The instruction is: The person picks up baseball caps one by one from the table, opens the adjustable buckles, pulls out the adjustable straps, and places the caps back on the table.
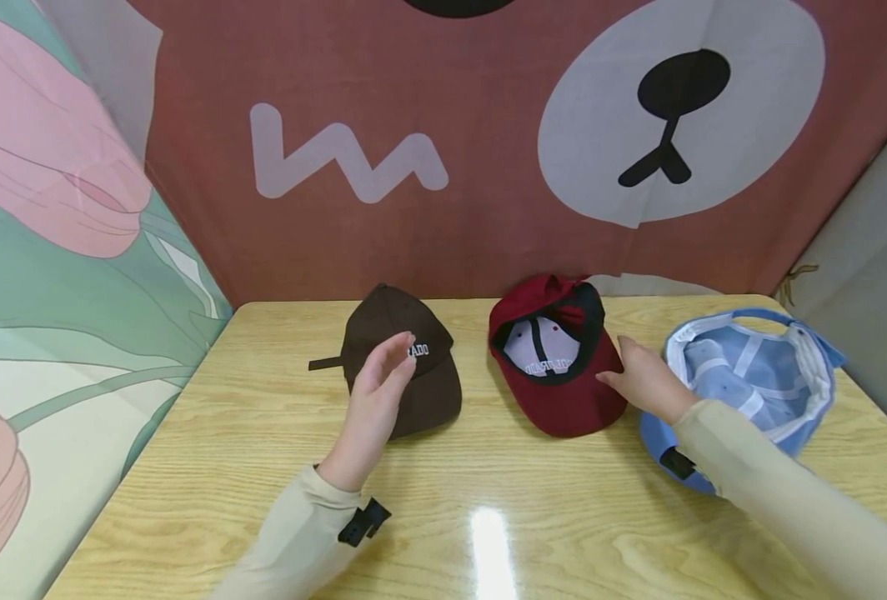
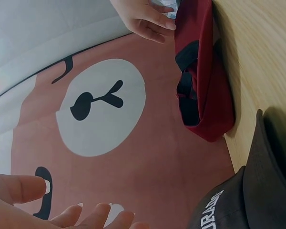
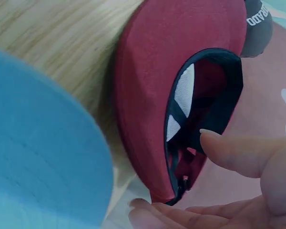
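A reddish-brown cloth (image 1: 481, 242) with a bear print hangs at the far side of the wooden worktop (image 1: 218, 467). The blue cap (image 1: 751, 367) lies at right, hollow upward; the red cap (image 1: 563, 400) lies mid-worktop, its lining showing; the dark brown cap (image 1: 428, 396) sits left, crown up. The right hand (image 1: 653, 383) is at the red cap's right edge, fingers apart from the thumb (I cannot tell whether they touch it). The left hand (image 1: 368, 412), fingers and thumb parted, is near the brown cap.
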### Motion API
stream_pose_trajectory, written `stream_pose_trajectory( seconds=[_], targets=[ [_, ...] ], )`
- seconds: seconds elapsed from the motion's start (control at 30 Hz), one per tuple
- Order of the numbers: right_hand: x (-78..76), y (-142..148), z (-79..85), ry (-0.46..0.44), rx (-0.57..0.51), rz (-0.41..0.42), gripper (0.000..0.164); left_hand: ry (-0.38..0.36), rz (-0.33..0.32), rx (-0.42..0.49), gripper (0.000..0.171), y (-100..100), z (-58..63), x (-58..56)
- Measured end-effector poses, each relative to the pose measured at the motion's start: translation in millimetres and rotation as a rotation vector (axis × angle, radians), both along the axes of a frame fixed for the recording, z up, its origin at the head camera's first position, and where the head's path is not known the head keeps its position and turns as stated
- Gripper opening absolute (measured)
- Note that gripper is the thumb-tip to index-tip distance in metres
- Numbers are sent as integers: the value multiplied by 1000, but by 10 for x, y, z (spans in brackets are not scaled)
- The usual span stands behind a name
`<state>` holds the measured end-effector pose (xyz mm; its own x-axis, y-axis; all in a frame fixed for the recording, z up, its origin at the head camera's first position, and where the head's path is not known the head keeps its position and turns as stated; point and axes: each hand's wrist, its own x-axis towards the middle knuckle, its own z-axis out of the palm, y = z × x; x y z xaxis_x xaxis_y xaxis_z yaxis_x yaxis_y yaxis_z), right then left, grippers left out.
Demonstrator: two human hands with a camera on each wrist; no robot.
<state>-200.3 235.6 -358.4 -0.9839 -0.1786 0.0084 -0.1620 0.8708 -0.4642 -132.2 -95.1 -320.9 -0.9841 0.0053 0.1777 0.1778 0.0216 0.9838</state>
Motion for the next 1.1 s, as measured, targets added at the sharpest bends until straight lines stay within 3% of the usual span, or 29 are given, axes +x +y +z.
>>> stream_pose_trajectory(
  seconds=[0.23, 0.4, 0.5, 0.63, 0.83, 1.1],
  targets=[
    [-53, 24, -64, -12, 10, -22, 52, -16, -5, 5, 41, 7, -4, 4],
    [-101, 46, -69, -64, -3, -30, 52, -19, -9, 7, 41, 15, -13, 10],
    [-124, 61, -68, -94, -27, -23, 43, -19, -6, 8, 41, 17, -18, 14],
    [-126, 70, -73, -148, -121, -26, 25, -24, -10, 9, 41, 21, -40, 7],
    [-64, 44, -57, -238, -326, -67, 23, -25, -29, -12, 41, 57, -95, -16],
    [47, 9, 43, -209, -480, -54, 21, -62, -59, -60, 45, 124, -158, -51]
  ],
)
